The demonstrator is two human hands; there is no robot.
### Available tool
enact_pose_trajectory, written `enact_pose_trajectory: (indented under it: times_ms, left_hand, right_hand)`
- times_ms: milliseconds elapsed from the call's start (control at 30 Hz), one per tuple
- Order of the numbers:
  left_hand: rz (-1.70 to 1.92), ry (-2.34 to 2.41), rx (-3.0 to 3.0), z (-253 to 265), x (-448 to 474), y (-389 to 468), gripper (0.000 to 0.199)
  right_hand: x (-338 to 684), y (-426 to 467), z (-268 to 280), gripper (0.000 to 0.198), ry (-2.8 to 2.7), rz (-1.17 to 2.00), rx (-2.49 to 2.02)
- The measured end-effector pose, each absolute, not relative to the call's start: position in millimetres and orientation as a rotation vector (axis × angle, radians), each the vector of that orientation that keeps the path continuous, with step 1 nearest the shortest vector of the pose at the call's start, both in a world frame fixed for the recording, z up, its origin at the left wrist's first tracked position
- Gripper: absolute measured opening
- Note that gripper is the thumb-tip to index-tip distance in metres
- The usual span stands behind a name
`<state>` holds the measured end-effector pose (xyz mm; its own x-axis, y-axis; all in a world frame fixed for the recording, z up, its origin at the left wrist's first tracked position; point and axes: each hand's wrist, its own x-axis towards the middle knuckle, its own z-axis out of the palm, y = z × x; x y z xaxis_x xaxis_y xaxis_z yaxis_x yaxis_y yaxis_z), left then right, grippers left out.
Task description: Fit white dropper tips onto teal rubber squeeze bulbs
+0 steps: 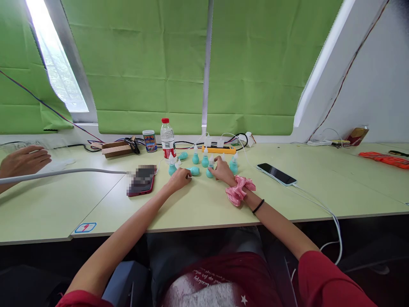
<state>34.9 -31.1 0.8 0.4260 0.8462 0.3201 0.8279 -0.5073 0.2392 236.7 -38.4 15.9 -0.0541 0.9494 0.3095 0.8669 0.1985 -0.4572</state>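
Note:
Several teal bulb nasal aspirators with clear tips are grouped on the table. My left hand (180,179) rests at the group's left side, its curled fingers at the tip end of an aspirator lying on its side (194,171); that end is hidden. An upright aspirator (172,167) stands behind my left hand. My right hand (223,171), with a pink scrunchie (238,192) at the wrist, has thumb and fingers around another upright aspirator (210,171). Farther back are standing aspirators (195,157) and one lying down (183,156); one more (234,165) stands right of my right hand.
A red-cased phone (143,181) lies left on the table (198,209), a white-edged phone (276,174) right. Behind stand a water bottle (168,138), a can (149,141), an open cardboard box (116,149) and an orange power strip (220,150). Another person's hand (25,160) is far left.

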Motion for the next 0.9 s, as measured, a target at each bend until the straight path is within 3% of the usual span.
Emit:
enact_pose_trajectory:
  times_ms: [167, 333, 467, 900]
  left_hand:
    - [0.574, 1.560, 2.622, 0, 34, -30, 0.018]
    - [0.550, 1.564, 2.619, 0, 35, -33, 0.016]
    - [0.507, 1.596, 2.635, 2, 35, -36, 0.019]
    - [0.479, 1.645, 2.620, 5, 32, -35, 0.018]
  right_hand:
    - [231, -47, 19, 0.057, -1.857, -0.017, -1.683]
    - [214, -61, 19, 0.034, -2.125, -0.323, -1.367]
    - [192, -56, 19, 0.030, -2.450, -0.498, -1.207]
    - [179, -31, -2, 0.033, -2.373, -0.229, -1.508]
